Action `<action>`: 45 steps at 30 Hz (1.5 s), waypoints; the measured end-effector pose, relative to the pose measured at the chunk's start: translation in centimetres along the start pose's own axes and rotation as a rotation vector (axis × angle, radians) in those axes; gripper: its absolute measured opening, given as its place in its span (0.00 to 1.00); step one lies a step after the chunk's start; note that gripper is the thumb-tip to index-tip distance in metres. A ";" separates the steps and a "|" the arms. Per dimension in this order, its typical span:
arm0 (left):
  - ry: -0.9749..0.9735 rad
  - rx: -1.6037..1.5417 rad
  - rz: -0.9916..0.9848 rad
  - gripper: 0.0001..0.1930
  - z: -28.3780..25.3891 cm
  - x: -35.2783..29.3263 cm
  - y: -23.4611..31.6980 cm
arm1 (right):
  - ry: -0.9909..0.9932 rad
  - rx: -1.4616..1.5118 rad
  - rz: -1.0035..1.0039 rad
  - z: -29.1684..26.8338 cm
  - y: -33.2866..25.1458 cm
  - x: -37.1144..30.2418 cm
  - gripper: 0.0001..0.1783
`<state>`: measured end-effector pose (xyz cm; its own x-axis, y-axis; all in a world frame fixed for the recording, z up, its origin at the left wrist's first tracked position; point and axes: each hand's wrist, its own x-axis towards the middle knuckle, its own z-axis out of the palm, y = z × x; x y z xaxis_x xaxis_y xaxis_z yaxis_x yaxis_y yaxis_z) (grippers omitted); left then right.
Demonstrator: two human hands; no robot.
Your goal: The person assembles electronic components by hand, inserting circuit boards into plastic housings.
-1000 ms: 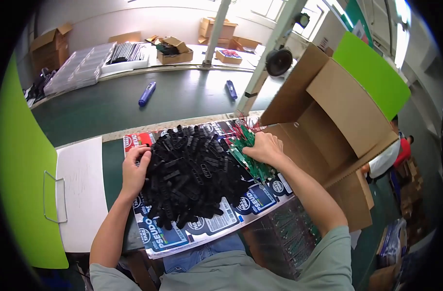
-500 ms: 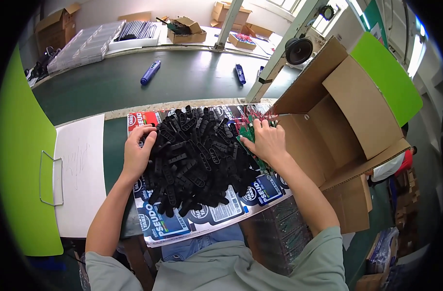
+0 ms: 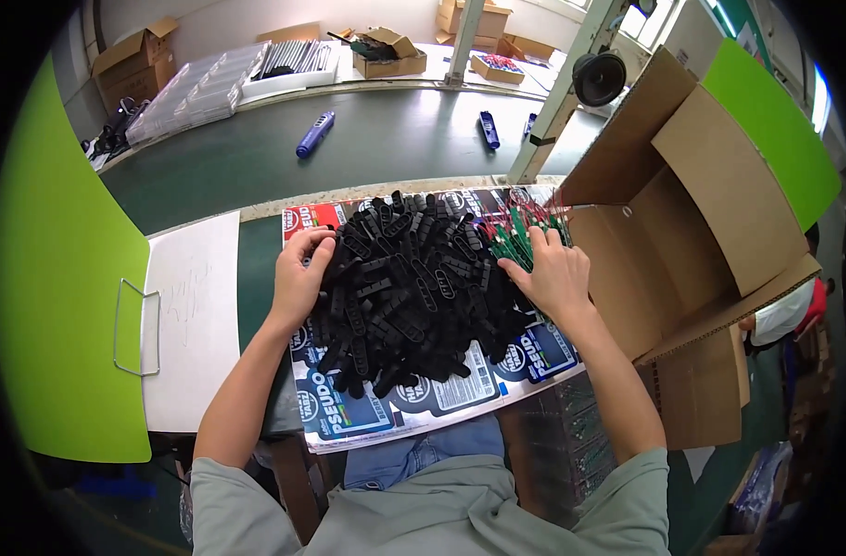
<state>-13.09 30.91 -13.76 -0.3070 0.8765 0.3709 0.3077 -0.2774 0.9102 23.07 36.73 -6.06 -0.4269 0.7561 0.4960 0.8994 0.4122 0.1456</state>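
Note:
A large heap of black plastic casings lies on a printed sheet in front of me. At its left edge is my left hand, fingers curled and thumb drawn close to them. A bit of black shows at those fingertips, but what they hold I cannot make out. To the right of the heap, green circuit boards with red wires sit in a bunch. My right hand is bent over the boards, thumb on the near side and fingers on the far side, touching them.
An open cardboard box tilts toward the heap at right. At left stand a white sheet and a green panel. Blue pen-shaped devices lie on the bench behind, below a post carrying a round black speaker.
The view has shifted, so the scene sits farther right. The circuit boards under my right hand have turned from flatter to more edge-on. My left thumb has come closer to its fingers.

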 end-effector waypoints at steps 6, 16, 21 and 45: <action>-0.008 0.005 0.007 0.14 0.1 -0.1 -0.2 | -0.001 0.111 0.028 -0.7 0.6 -2.0 0.18; 0.049 0.057 0.071 0.13 0.0 0.2 -0.9 | 0.000 0.259 0.121 -0.8 0.3 -1.8 0.09; 0.085 0.116 0.152 0.14 0.1 -0.1 0.2 | 0.009 0.265 0.213 -1.6 -0.8 -2.3 0.06; 0.112 -0.354 -0.144 0.14 -0.6 0.4 -0.5 | -0.222 0.746 0.200 2.0 -11.5 5.3 0.19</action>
<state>-13.86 31.16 -13.95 -0.4264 0.8736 0.2345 -0.0690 -0.2899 0.9546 10.27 37.02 -6.79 -0.3437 0.9027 0.2588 0.6944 0.4298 -0.5772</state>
